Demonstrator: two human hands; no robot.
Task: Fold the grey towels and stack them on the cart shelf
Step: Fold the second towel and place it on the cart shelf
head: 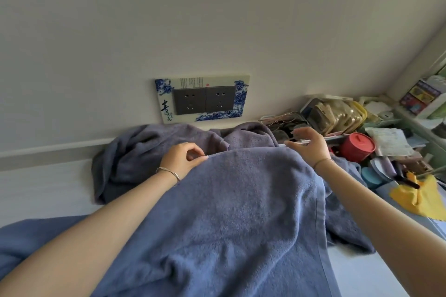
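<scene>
So both hands are up on one grey towel (241,212), which is lifted along its far edge and hangs back toward the near edge of the white surface (43,190), covering most of the middle. The left hand (183,160) has its fingers curled and is pinching that top edge between thumb and fingertips, and there's a thin bangle (169,173) on the wrist. The right hand (310,146) is at the towel's other top corner with its fingers fairly spread. The thumb sits right at the cloth, but honestly I can't tell if it's actually gripping it or just touching. A second grey towel (135,152) is crumpled in a heap along the far edge of the surface, up against the wall right under a double socket plate (202,99) with a blue-and-white floral frame. Over at the right edge it's a pile of clutter: a red round container (357,147) near the right hand, and a yellow cloth (420,198) nearer the front.
</scene>
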